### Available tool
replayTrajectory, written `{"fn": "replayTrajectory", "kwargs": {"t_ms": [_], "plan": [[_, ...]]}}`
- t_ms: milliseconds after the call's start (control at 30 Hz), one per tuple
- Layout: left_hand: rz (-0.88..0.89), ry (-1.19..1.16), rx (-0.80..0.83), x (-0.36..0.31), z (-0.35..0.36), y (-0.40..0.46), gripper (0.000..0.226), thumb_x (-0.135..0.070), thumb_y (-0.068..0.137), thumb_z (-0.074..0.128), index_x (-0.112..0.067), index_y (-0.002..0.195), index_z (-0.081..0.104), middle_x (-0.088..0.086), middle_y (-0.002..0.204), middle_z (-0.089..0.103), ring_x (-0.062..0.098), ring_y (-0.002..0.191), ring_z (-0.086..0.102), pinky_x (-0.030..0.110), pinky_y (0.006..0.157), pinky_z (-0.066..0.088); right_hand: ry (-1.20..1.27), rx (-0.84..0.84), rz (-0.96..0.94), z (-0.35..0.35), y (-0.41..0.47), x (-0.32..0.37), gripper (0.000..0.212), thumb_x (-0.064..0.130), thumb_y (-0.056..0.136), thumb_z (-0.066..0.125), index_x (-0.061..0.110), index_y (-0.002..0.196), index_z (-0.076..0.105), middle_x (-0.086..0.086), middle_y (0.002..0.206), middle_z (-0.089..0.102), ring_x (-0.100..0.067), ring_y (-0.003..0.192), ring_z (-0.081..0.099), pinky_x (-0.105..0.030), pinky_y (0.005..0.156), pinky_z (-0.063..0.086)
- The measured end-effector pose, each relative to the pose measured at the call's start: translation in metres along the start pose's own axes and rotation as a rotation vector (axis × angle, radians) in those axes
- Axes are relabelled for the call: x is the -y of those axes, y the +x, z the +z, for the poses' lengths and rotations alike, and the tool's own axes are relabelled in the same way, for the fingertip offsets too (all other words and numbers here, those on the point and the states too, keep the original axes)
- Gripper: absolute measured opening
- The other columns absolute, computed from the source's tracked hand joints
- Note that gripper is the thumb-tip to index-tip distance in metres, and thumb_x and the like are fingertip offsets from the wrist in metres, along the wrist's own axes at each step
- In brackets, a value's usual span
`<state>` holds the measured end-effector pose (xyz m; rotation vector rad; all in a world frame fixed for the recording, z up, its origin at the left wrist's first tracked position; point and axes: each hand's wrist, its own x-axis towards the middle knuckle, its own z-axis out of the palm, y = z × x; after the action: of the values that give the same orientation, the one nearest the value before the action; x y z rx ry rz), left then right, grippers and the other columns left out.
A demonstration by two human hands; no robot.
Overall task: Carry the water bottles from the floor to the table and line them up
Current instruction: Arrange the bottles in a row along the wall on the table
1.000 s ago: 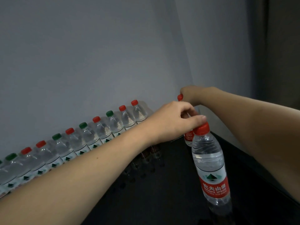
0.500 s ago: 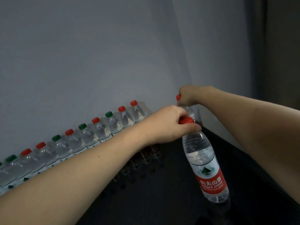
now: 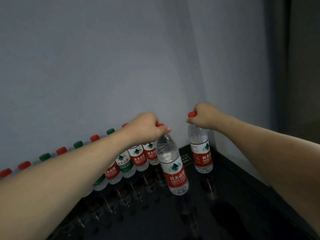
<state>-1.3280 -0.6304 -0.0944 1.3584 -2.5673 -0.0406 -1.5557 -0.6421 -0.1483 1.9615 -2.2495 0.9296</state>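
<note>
Bottles: two in hand, both over the dark table [image 3: 233, 193] at the corner end of the row [image 3: 133, 160]. Left hand [image 3: 147, 129] clenched round the neck and red cap of the left bottle [image 3: 174, 170]; it hangs slightly tilted, base toward the table. Whether the base touches the glossy top cannot be told. Right hand [image 3: 204, 115] grips the right bottle [image 3: 201, 153] the same way, red cap showing past the fingers, body near upright, close to the corner of the walls [image 3: 206, 94].

Step in hand, as judged: placing. Row along the wall already long, red and green caps alternating, labels facing out; these two go at its right end.

Next move calls for: set the left bottle upright just beside the last bottle in the row, against the wall; right bottle after it, in the gap left before the corner. Lower straight down, let go only when the base sits flat.

Appearance: clear plastic, filled to the shoulder, white-and-red label with green triangle mark. Reflections of the bottles visible in the tabletop.
</note>
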Motion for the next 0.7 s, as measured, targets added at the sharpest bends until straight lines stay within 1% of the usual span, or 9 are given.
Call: {"fn": "replayTrajectory", "kwargs": {"t_ms": [100, 167, 267, 333, 400, 500, 600, 700], "plan": [[-0.042, 0.007, -0.041, 0.013, -0.004, 0.027, 0.047, -0.054, 0.090, 0.062, -0.009, 0.078, 0.069, 0.009, 0.072, 0.073, 0.019, 0.055, 0.062, 0.038, 0.062, 0.059, 0.001, -0.041, -0.004, 0.010, 0.011, 0.000, 0.038, 0.046, 0.083, 0.066, 0.020, 0.070, 0.042, -0.001, 0.073, 0.051, -0.015, 0.064, 0.048, -0.027, 0.050, 0.031], [-0.057, 0.019, -0.056, 0.017, -0.005, 0.046, 0.047, -0.053, 0.091, 0.062, -0.008, 0.077, 0.067, 0.007, 0.069, 0.071, 0.018, 0.055, 0.063, 0.037, 0.062, 0.058, 0.005, -0.064, -0.002, 0.016, 0.019, 0.001, 0.037, 0.047, 0.083, 0.065, 0.021, 0.070, 0.042, -0.001, 0.072, 0.051, -0.014, 0.063, 0.048, -0.027, 0.049, 0.031], [-0.069, 0.064, -0.096, 0.022, -0.004, 0.075, 0.048, -0.051, 0.091, 0.062, -0.008, 0.072, 0.064, 0.005, 0.064, 0.067, 0.018, 0.056, 0.062, 0.030, 0.059, 0.052, 0.022, -0.090, 0.002, 0.022, 0.031, 0.002, 0.037, 0.050, 0.082, 0.066, 0.021, 0.072, 0.045, -0.001, 0.073, 0.054, -0.015, 0.065, 0.051, -0.027, 0.049, 0.033], [-0.083, 0.102, -0.120, 0.025, 0.001, 0.093, 0.048, -0.050, 0.092, 0.061, -0.009, 0.068, 0.061, 0.004, 0.063, 0.065, 0.018, 0.059, 0.062, 0.029, 0.061, 0.047, 0.025, -0.107, 0.000, 0.027, 0.038, 0.004, 0.039, 0.052, 0.081, 0.066, 0.022, 0.070, 0.043, -0.001, 0.073, 0.053, -0.015, 0.065, 0.051, -0.027, 0.050, 0.033], [-0.095, 0.130, -0.125, 0.027, 0.009, 0.107, 0.046, -0.049, 0.092, 0.060, -0.011, 0.066, 0.057, 0.004, 0.064, 0.063, 0.019, 0.061, 0.060, 0.029, 0.063, 0.047, 0.019, -0.113, 0.005, 0.032, 0.044, 0.008, 0.040, 0.052, 0.081, 0.065, 0.022, 0.070, 0.042, 0.000, 0.073, 0.052, -0.016, 0.065, 0.050, -0.028, 0.051, 0.034], [-0.106, 0.161, -0.132, 0.031, 0.024, 0.126, 0.042, -0.048, 0.092, 0.060, -0.015, 0.068, 0.051, 0.002, 0.067, 0.058, 0.020, 0.066, 0.058, 0.030, 0.061, 0.043, 0.023, -0.125, 0.004, 0.041, 0.051, 0.013, 0.039, 0.051, 0.082, 0.066, 0.020, 0.072, 0.043, 0.000, 0.074, 0.050, -0.015, 0.064, 0.048, -0.028, 0.051, 0.032], [-0.141, 0.211, -0.146, 0.043, 0.038, 0.140, 0.042, -0.050, 0.092, 0.058, -0.018, 0.069, 0.045, -0.001, 0.071, 0.053, 0.022, 0.074, 0.056, 0.031, 0.063, 0.040, 0.013, -0.140, -0.010, 0.048, 0.059, 0.019, 0.039, 0.052, 0.083, 0.065, 0.016, 0.081, 0.049, -0.001, 0.077, 0.050, -0.023, 0.073, 0.051, -0.029, 0.060, 0.036], [-0.166, 0.306, -0.168, 0.058, 0.048, 0.148, 0.040, -0.054, 0.094, 0.054, -0.018, 0.079, 0.047, 0.000, 0.083, 0.052, 0.024, 0.081, 0.052, 0.034, 0.069, 0.039, 0.027, -0.151, -0.028, 0.055, 0.065, 0.021, 0.038, 0.051, 0.084, 0.065, 0.015, 0.084, 0.052, -0.003, 0.080, 0.053, -0.024, 0.077, 0.055, -0.031, 0.063, 0.039]]}}
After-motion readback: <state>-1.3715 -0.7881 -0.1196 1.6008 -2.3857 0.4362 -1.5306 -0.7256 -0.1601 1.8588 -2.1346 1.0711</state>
